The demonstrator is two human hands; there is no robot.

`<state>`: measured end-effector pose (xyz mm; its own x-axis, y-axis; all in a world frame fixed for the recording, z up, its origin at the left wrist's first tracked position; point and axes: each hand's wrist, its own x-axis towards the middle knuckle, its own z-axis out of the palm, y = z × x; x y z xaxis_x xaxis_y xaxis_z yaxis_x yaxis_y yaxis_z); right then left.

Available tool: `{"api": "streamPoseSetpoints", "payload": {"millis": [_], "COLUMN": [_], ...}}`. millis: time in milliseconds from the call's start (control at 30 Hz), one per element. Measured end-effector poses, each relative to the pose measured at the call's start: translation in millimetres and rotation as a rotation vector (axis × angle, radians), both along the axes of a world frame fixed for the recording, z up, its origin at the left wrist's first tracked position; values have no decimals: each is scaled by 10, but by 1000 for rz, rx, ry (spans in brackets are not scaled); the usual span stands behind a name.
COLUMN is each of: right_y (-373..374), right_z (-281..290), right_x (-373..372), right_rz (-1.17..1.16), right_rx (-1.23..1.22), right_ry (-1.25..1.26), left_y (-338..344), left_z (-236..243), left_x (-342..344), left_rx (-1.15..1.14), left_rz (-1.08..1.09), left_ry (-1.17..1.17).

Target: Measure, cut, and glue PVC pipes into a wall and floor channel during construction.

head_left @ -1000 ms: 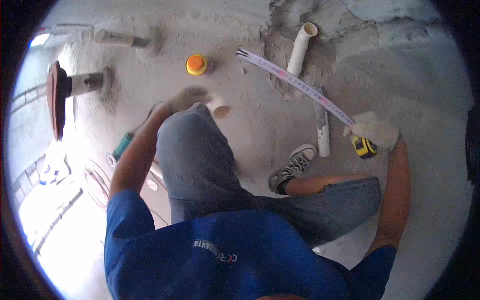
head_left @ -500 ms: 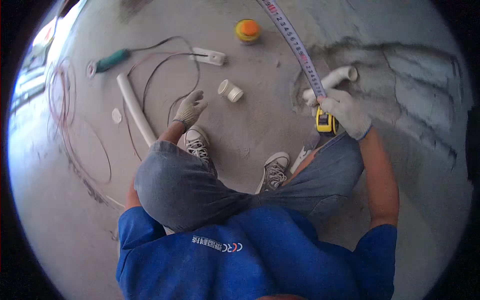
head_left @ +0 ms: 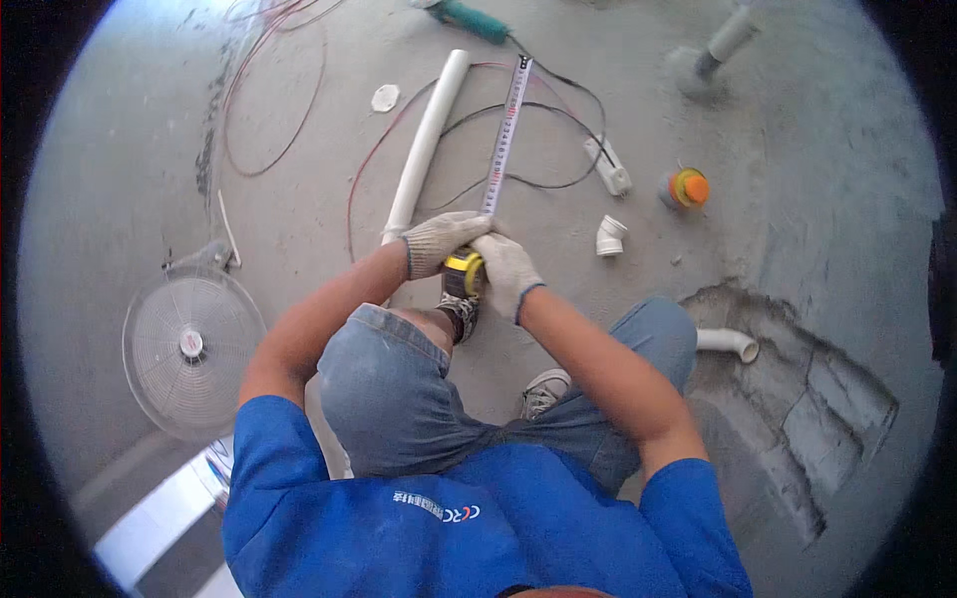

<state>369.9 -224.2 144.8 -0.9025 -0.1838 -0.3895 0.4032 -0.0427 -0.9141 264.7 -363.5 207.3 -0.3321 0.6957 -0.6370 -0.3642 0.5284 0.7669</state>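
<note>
My gloved right hand (head_left: 504,267) grips a yellow and black tape measure (head_left: 462,274), whose white blade (head_left: 504,135) runs out forward over the floor, roughly alongside a long white pipe (head_left: 431,120). My gloved left hand (head_left: 440,239) is closed at the base of the blade, over the pipe's near part, with its fingertips meeting my right hand; part of the case and pipe is hidden under the hands. A small white elbow fitting (head_left: 609,236) lies on the floor right of my hands.
A fan (head_left: 190,344) lies at left. A green power tool (head_left: 469,22), loose cables (head_left: 319,95), a white power strip (head_left: 606,164) and an orange-capped container (head_left: 686,187) are ahead. An upright pipe stub (head_left: 728,40) stands upper right; a bent pipe (head_left: 726,343) sits in broken floor at right.
My view has turned leftward. The tape has swung from the right to in front of me, beside the long pipe. My left hand has moved from apart onto the tape, joining my right.
</note>
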Motion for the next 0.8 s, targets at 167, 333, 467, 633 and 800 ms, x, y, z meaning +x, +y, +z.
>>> {"api": "streamPoseSetpoints", "payload": {"millis": [167, 333, 467, 633, 800], "right_y": [-404, 246, 265, 155, 250], "right_z": [115, 408, 394, 140, -112], "right_x": [-108, -282, -377, -440, -598], "right_rz": [275, 248, 79, 206, 492], "right_rx": [248, -162, -228, 167, 621], "right_ry": [185, -279, -281, -227, -24], "left_y": [-1162, -2487, -2996, -2922, -2538], "left_z": [146, 547, 638, 121, -670], "left_x": [388, 953, 1363, 1147, 393], "left_rx": [19, -161, -405, -704, -575], "left_rz": [769, 1333, 1206, 539, 436], "left_ry": [-150, 91, 113, 236, 209]}}
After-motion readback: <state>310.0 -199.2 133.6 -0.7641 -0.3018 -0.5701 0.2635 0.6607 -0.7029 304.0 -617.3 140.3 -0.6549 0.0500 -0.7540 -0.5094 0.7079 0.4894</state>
